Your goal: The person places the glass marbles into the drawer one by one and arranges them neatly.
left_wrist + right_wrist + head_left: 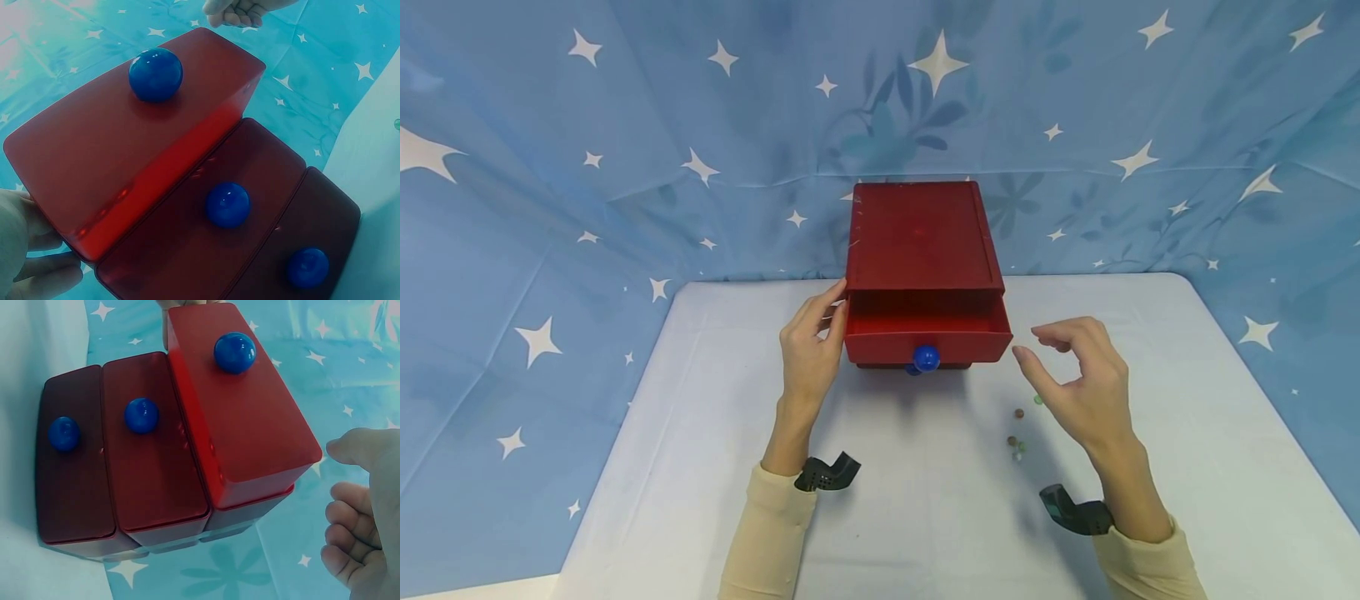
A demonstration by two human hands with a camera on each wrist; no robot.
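Note:
A red cabinet point(921, 237) with three drawers stands on the white table. Its top drawer point(928, 348) is pulled partway out, and each drawer front carries a round blue knob point(155, 74). The two lower drawers point(156, 447) are pushed in. My left hand point(811, 342) touches the cabinet's left side by the top drawer, fingers fairly straight. Just off the drawer's right front corner, my right hand point(1086, 379) hovers with thumb and index finger apart and nothing between them. In the right wrist view its other fingers point(350, 519) are loosely bent.
Several small brown, green and clear beads point(1019, 447) lie on the table point(925, 517) below the right hand. A blue cloth point(760, 125) with white stars hangs behind and beside the table. Each wrist wears a dark camera strap point(827, 473).

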